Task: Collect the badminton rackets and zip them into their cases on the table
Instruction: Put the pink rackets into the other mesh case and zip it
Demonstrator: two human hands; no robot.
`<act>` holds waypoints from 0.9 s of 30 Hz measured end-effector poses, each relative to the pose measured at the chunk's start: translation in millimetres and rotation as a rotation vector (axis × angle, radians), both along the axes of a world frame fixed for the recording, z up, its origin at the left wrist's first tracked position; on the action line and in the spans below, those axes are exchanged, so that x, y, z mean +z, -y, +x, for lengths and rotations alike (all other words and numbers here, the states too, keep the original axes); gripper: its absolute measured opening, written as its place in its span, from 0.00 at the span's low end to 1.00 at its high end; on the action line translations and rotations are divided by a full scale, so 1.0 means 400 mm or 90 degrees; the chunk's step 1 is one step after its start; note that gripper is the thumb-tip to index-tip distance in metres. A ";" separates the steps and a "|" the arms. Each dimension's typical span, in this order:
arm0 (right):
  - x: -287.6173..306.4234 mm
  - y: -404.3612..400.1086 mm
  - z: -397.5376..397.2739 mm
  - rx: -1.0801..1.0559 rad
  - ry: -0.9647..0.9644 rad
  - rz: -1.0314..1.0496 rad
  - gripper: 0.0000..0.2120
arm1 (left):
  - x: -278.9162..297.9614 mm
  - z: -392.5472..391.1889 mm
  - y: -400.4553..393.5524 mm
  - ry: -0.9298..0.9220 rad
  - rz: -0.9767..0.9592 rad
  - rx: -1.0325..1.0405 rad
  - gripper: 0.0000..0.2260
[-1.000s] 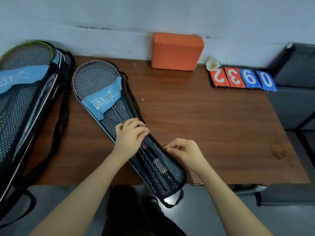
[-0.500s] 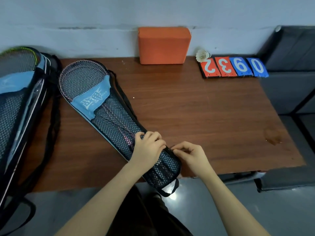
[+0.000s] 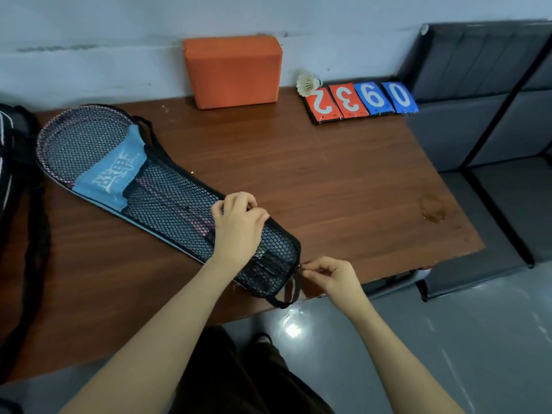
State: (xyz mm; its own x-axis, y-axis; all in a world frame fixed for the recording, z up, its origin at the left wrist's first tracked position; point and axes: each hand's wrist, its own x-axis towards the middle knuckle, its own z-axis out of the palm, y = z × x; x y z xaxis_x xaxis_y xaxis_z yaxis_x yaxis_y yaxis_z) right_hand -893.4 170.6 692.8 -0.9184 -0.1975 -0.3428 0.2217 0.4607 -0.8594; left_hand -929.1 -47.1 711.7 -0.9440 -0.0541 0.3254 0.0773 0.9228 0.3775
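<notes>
I've got the mesh racket case (image 3: 167, 201) lying diagonal on the table (image 3: 343, 180), head end toward the far-left corner, handle end at the near edge w/ its black loop (image 3: 283, 297) hanging just over that edge. Rackets (image 3: 80, 141) sit inside, pink-ish frames visible thru the mesh. Blue panel (image 3: 116, 174) across the case carries white characters; can't read them from here.

My left hand (image 3: 239, 225) rests on top of the case's narrow part, fingers curled and pressing down on the mesh near its far seam. Whether it actually grips anything, can't tell. My right hand (image 3: 331, 276) is at the handle end's right corner, thumb + forefinger pinching something tiny there, prob. the zip pull (image 3: 299, 266); too small to be sure.

A second case (image 3: 12, 150) pokes in at the left edge, black w/ white stripes, strap (image 3: 35, 249) trailing along the table toward the near-left corner.

Far edge, against the wall: orange block (image 3: 233, 70). Far-right corner: white shuttlecock (image 3: 309, 83) touching a flip scoreboard (image 3: 361, 101). Cards read, upside down to me, 2 and 3 on red, then 6 (or 9) and 0 on blue. Brownish stain (image 3: 433, 209) near the right edge.
</notes>
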 end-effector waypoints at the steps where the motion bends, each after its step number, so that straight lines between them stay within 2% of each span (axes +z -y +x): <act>1: -0.005 0.002 -0.006 -0.004 0.010 0.004 0.04 | -0.005 0.000 0.003 0.014 0.005 -0.008 0.08; 3: -0.012 0.006 -0.016 -0.001 0.019 0.027 0.00 | -0.017 0.005 0.015 0.039 0.010 -0.039 0.06; 5: -0.021 0.016 -0.024 0.013 -0.025 0.076 0.04 | -0.024 0.017 0.031 0.063 0.000 -0.059 0.05; 7: -0.026 0.037 -0.034 0.003 -0.088 0.105 0.07 | -0.031 0.041 0.047 0.105 -0.005 -0.032 0.11; 12: -0.020 0.136 -0.093 0.042 -0.132 0.135 0.15 | -0.047 0.115 0.119 0.230 0.107 0.176 0.20; 16: 0.000 0.254 -0.153 0.139 -0.173 0.179 0.16 | -0.040 0.125 0.181 0.353 0.124 0.339 0.26; 19: 0.013 0.332 -0.177 0.180 -0.210 0.226 0.16 | -0.047 0.103 0.213 0.405 0.168 0.392 0.32; 22: 0.020 0.360 -0.185 0.174 -0.228 0.195 0.14 | -0.056 0.097 0.218 0.360 0.283 0.374 0.34; 24: 0.027 0.356 -0.185 0.199 -0.193 0.167 0.13 | -0.048 0.107 0.216 0.305 0.394 0.368 0.32; 27: 0.026 0.332 -0.171 0.260 -0.137 0.177 0.06 | -0.035 0.144 0.221 0.236 0.460 0.393 0.31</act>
